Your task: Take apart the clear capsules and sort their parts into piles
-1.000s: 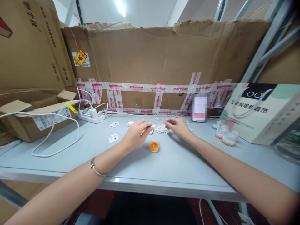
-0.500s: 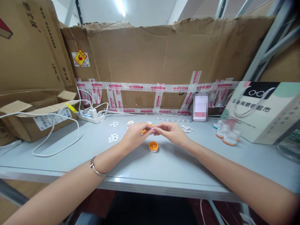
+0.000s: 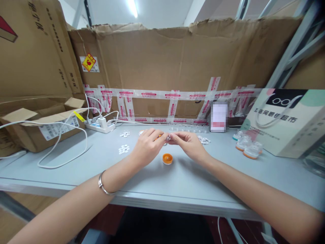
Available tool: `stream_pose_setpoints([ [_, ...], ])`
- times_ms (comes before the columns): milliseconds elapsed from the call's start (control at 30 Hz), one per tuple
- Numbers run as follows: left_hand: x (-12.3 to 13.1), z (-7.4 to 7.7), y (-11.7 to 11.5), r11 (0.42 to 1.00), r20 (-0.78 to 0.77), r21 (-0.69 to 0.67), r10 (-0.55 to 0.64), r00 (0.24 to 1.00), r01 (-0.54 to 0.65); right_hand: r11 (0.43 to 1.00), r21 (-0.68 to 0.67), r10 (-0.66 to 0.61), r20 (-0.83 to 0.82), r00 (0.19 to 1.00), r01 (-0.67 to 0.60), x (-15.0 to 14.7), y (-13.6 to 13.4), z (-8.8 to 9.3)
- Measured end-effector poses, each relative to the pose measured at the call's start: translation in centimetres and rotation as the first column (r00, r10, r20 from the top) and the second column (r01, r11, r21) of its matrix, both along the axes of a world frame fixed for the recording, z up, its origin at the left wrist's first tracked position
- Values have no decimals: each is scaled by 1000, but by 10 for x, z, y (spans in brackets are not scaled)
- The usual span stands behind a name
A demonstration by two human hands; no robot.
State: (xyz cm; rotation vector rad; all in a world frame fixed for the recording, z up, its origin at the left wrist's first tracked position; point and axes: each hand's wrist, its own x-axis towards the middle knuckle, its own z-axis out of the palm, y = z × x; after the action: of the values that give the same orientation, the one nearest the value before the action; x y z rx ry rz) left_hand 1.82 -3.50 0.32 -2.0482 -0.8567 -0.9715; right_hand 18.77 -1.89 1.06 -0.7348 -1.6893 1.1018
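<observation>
My left hand [image 3: 147, 148] and my right hand [image 3: 189, 145] meet above the middle of the grey table [image 3: 76, 166], fingertips pinched together. Between them sits a small orange and white piece [image 3: 164, 137], mostly hidden by my fingers. An orange round cap [image 3: 167, 158] lies on the table just below my hands. Small white discs lie in a pile [image 3: 123, 149] to the left, another group [image 3: 125, 134] behind it, and more white discs [image 3: 203, 139] to the right of my right hand. A metal bangle [image 3: 103, 184] circles my left wrist.
A taped cardboard wall [image 3: 177, 67] backs the table. A white power strip [image 3: 100, 126] with cables [image 3: 61, 159] sits at left beside an open carton [image 3: 38, 128]. Clear round cases with orange bases [image 3: 247, 147] and a paper bag [image 3: 284, 122] stand at right. A small blurred card [image 3: 218, 117] leans at the back.
My right hand came left from the white discs and met my left hand; both now pinch the small piece slightly higher above the orange cap.
</observation>
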Motion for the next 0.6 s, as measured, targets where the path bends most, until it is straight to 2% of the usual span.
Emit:
stream_pose_setpoints([
  [167,0,-1,-2,996,40,-43,-81,996,83,995,93,-25,52,998,20,2,-4,0],
  [333,-2,-5,-2,993,40,-58,-98,994,101,992,124,-38,22,999,35,-1,-10,1],
  [600,-2,-4,-3,996,-4,14,-86,996,86,996,76,-46,-25,999,47,-2,-11,-1],
])
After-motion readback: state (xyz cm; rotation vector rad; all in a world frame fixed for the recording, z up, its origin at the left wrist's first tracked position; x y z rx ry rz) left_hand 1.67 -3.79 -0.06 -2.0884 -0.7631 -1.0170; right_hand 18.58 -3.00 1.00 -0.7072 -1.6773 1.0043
